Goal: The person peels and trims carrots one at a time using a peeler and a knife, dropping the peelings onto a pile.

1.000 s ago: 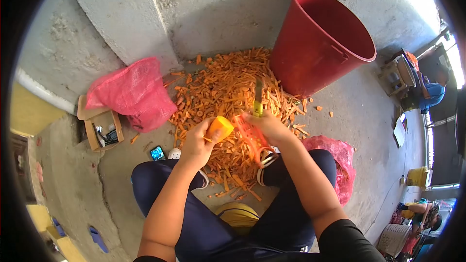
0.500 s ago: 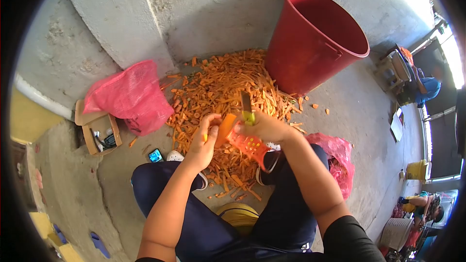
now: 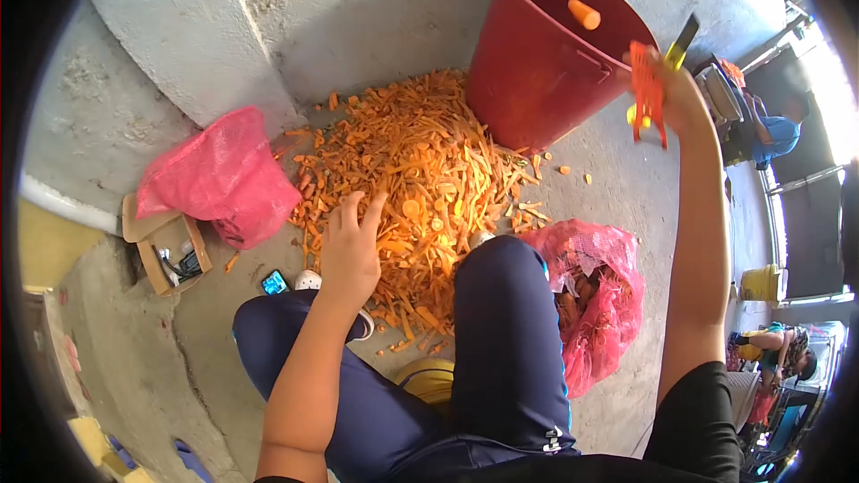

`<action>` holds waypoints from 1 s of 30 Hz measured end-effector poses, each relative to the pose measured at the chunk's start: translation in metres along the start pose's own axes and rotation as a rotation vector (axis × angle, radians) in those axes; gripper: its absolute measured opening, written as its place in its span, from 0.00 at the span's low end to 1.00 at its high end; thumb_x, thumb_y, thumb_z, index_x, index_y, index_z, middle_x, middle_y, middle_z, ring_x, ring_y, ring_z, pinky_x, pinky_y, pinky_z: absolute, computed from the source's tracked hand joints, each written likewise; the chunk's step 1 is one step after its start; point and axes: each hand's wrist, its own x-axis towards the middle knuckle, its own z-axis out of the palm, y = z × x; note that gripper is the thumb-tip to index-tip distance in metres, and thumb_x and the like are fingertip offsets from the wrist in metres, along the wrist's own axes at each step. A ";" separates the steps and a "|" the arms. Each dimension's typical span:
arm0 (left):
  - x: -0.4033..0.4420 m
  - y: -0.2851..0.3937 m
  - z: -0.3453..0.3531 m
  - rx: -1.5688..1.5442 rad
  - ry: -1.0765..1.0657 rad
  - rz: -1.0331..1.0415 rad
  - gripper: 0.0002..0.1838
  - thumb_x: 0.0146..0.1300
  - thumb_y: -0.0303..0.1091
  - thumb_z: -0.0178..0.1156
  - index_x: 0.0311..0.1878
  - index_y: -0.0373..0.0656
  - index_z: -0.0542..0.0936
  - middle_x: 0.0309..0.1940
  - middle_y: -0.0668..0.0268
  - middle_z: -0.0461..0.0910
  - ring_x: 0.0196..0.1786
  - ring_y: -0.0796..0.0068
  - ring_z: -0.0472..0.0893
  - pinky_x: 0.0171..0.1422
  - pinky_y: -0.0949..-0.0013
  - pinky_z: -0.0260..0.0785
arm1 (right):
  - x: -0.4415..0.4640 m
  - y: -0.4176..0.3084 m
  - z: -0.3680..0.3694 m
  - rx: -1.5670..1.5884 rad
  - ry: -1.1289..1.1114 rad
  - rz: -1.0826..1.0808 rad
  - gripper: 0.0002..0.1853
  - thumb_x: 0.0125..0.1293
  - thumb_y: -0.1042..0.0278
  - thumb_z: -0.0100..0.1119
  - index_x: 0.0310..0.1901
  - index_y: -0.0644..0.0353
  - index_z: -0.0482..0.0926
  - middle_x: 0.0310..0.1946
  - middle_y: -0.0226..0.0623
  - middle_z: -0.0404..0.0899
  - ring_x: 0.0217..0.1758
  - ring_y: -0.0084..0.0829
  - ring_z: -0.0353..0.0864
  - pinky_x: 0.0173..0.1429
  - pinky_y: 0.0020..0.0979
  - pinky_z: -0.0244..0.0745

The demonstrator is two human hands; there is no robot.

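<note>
My right hand (image 3: 682,97) is raised to the right of the large red bin (image 3: 546,80). Its fingers close on a knife (image 3: 682,43) with a yellow-green handle and a perforated orange plastic tool (image 3: 646,89), whose kind I cannot make out. A peeled carrot piece (image 3: 584,14) shows in mid-air at the bin's mouth, apart from both hands. My left hand (image 3: 351,255) holds nothing, its fingers spread over the heap of carrot peelings (image 3: 420,152) on the floor between my feet.
By my right knee an open pink mesh sack (image 3: 599,304) holds unpeeled carrots. At left are another pink sack (image 3: 219,174), a cardboard box (image 3: 170,255) and a phone (image 3: 275,283). Two people (image 3: 780,136) work far right, near a yellow bucket (image 3: 759,284).
My right hand has swung up and right with the knife and orange tool. The carrot has left my hands and is in the air at the bin. My left hand has opened.
</note>
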 end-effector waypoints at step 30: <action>-0.184 0.240 0.041 -0.326 -1.318 0.876 0.08 0.50 0.31 0.50 0.28 0.40 0.78 0.27 0.60 0.79 0.31 0.62 0.80 0.30 0.63 0.72 | -0.349 0.438 -0.033 -0.908 0.054 0.468 0.11 0.54 0.65 0.55 0.34 0.64 0.74 0.29 0.46 0.77 0.36 0.44 0.77 0.38 0.38 0.70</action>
